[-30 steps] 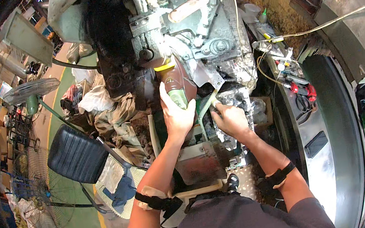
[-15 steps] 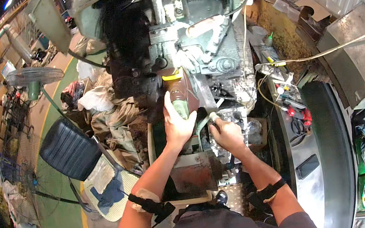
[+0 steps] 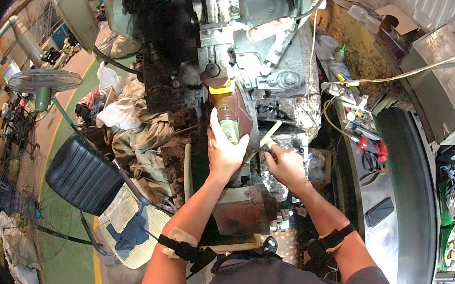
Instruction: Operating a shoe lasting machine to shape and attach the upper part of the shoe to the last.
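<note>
Left hand clasped on shoe; right hand at pale stick

Far left: standing fan (image 3: 45, 81). Nearer, a black-backed chair (image 3: 80, 174), blue cloth (image 3: 131, 238) lying on its seat. Right of the chair, a heap of fabric (image 3: 138, 135).

Centre: left hand (image 3: 225, 148) clasped around the near end of a brown shoe (image 3: 241, 104), fingers along its left side, thumb on its right. Shoe sits directly before the machine (image 3: 261, 54), far end pointing into it; yellow strip (image 3: 221, 88) across that end, green surface (image 3: 230, 131) showing between fingers and thumb.

Just right of the shoe, well apart from the left hand: right hand (image 3: 287, 165), fingers curled, at the lower end of a slanted pale stick (image 3: 273, 131). Cannot tell whether it grips the stick.

Further right: red-ended tool (image 3: 382, 151); nearer, dark phone (image 3: 379, 211) lying flat on a metal surface (image 3: 380, 248).
</note>
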Tool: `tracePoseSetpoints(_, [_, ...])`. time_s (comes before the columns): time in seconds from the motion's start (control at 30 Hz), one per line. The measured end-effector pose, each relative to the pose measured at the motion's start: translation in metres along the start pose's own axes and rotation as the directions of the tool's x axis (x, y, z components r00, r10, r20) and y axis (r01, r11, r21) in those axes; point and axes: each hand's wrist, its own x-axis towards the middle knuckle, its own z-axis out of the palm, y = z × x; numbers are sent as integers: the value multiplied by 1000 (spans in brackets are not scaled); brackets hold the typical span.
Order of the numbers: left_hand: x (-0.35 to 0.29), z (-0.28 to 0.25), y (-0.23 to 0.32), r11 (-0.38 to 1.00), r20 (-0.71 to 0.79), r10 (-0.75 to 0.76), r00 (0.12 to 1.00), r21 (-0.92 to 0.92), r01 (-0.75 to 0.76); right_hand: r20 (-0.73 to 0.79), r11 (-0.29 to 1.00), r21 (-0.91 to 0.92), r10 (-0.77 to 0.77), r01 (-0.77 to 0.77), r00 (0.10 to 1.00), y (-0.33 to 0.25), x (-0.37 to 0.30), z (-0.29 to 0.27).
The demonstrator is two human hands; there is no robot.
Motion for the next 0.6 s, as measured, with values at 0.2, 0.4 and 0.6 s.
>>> tracePoseSetpoints(0.2, [1, -1, 0, 1000, 5, -6, 1000, -6, 6, -23, 1000, 10, -1, 2, 1000, 1, 1, 4])
tracePoseSetpoints(0.4, [16, 1, -4, 977, -116, 170, 979, 152, -152, -40, 1000, -2, 3, -3, 999, 4, 3, 3])
tracePoseSetpoints(0.6, [44, -11, 2, 901, 22, 281, 959, 337, -272, -43, 999, -34, 4, -5, 999, 0, 3, 4])
